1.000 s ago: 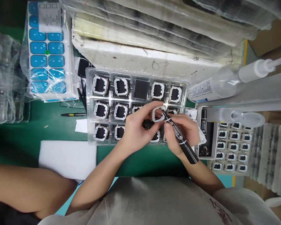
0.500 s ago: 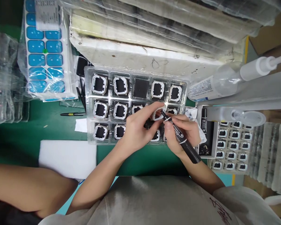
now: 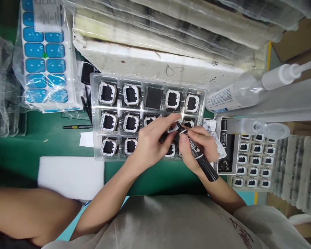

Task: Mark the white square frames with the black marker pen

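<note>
In the head view, we see the left hand [image 3: 152, 141] over the middle of a clear plastic tray [image 3: 93, 116], its thumb and forefinger pinching a small white frame [image 3: 172, 129]. The fingers hide much of that piece, which sits just above the tray's right half. The right hand [image 3: 200, 147] grips a black marker [image 3: 198, 152] like a pen, with its thumb and fingers closed around the barrel near the tip. The tip points into the white frame (whether it actually touches, we cannot tell), and the thick end slants down toward the right wrist.

Around the hands, we can make out more white-rimmed pieces [image 3: 108, 93] in the tray's compartments, while the third one along the top row shows a black square [image 3: 154, 98]. Just left of the tray lie a thin pen [image 3: 76, 127] and a paper scrap [image 3: 86, 139], and below them a white pad [image 3: 69, 176], all on the green table [image 3: 52, 147]. To the right, we see an open box [image 3: 227, 173] with a second marker [image 3: 223, 133] in it, beside another filled tray [image 3: 254, 166]. At lower left, we notice a co-worker's arm [image 3: 33, 214].
</note>
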Action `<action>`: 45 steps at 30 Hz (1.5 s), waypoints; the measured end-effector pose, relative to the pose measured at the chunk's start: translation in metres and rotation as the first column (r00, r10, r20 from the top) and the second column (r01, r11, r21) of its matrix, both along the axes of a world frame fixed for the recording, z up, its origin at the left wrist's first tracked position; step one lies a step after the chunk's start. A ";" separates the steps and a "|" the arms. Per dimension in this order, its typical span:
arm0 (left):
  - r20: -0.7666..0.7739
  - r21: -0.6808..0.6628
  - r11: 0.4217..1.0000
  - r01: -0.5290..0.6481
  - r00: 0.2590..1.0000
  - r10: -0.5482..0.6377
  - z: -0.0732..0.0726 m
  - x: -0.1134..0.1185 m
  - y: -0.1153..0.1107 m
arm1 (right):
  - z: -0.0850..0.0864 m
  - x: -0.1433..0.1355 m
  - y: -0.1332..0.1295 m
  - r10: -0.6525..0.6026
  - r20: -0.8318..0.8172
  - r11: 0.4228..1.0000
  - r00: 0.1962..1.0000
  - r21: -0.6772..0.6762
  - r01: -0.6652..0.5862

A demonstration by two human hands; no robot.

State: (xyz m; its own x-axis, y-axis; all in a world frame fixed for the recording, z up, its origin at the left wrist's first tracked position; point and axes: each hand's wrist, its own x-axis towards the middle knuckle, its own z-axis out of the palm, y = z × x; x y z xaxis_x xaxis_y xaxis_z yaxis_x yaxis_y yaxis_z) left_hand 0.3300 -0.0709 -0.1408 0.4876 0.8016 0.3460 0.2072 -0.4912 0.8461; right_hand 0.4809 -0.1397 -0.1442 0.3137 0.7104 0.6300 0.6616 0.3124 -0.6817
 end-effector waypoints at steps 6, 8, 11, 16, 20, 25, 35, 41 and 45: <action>0.016 0.020 1.000 0.012 1.000 -0.012 0.001 0.001 0.000 | 0.005 0.001 -0.002 0.011 -0.008 0.999 1.000 -0.039 -0.011; 0.011 0.026 1.000 0.012 1.000 -0.012 0.001 0.002 0.000 | 0.005 0.001 -0.002 0.016 -0.032 0.999 0.999 -0.051 -0.018; 0.008 0.037 0.999 0.015 1.000 -0.016 0.001 0.002 0.000 | 0.004 0.001 -0.001 0.005 -0.057 1.000 0.998 -0.030 -0.007; 0.006 0.040 0.999 0.027 1.000 -0.027 0.001 0.001 0.000 | 0.005 0.004 -0.002 0.019 -0.079 0.998 0.997 -0.061 -0.024; -0.011 0.054 0.998 0.028 1.000 -0.028 0.000 0.001 0.000 | 0.007 0.007 -0.006 0.023 -0.113 0.991 0.993 -0.129 -0.038; 0.003 0.083 0.996 0.035 0.999 -0.036 -0.001 0.001 0.001 | 0.004 0.008 -0.008 0.029 -0.171 0.990 0.985 -0.128 -0.051; 0.009 -0.005 1.000 0.012 1.000 -0.012 0.003 0.001 0.000 | 0.005 0.009 -0.009 0.038 -0.217 0.982 0.976 -0.171 -0.077; 0.071 -0.202 0.979 0.028 0.997 -0.013 0.002 0.000 0.001 | 0.009 0.008 -0.007 0.038 -0.217 0.984 0.975 -0.162 -0.074; 0.110 -0.270 0.962 0.039 0.994 -0.010 0.000 -0.002 0.002 | 0.011 0.006 -0.005 0.030 -0.198 0.984 0.980 -0.165 -0.064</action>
State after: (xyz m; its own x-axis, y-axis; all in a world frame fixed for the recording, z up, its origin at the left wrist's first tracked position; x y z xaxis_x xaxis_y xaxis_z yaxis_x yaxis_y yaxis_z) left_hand 0.3284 -0.0691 -0.1403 0.4803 0.8609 0.1677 0.0995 -0.2434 0.9648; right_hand 0.4873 -0.1444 -0.1329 0.3818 0.8187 0.4289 0.4987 0.2082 -0.8414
